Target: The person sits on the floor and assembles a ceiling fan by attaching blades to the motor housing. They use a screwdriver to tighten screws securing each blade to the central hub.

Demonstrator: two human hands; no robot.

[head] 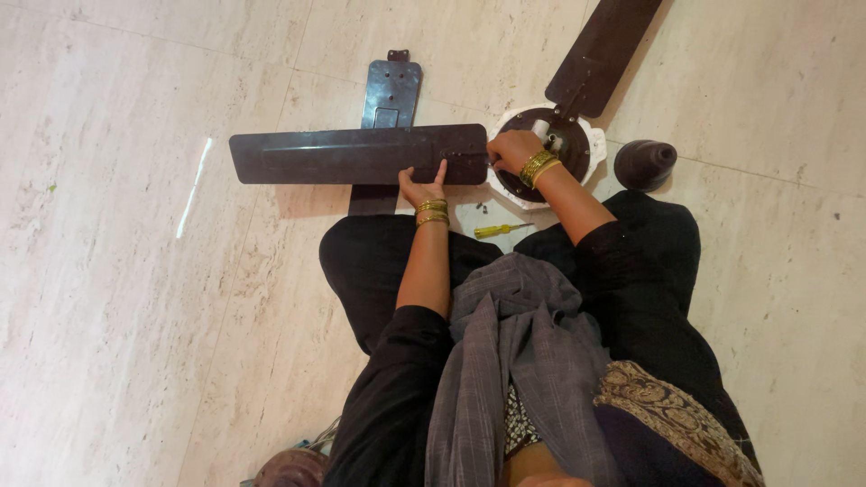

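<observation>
One fan blade (pixel 603 54) sits joined to the fan motor (pixel 552 153) at one o'clock. The left hand (pixel 422 185) grips the near edge of a second blade (pixel 356 154); the right hand (pixel 512 149) is curled at its motor end, contents unclear. A third blade (pixel 390 95) lies loose underneath. Screws (pixel 482 208) and a screwdriver (pixel 502 230) wait at six o'clock.

Lighting, as I read it from my feed: even, moderately bright indoor light. One streak of glare (pixel 195 185) on the pale floor (pixel 108 343) toward its left edge. Soft shadow under the fan blade (pixel 356 155). Focus sharp centrally, slightly soft at corners.
</observation>
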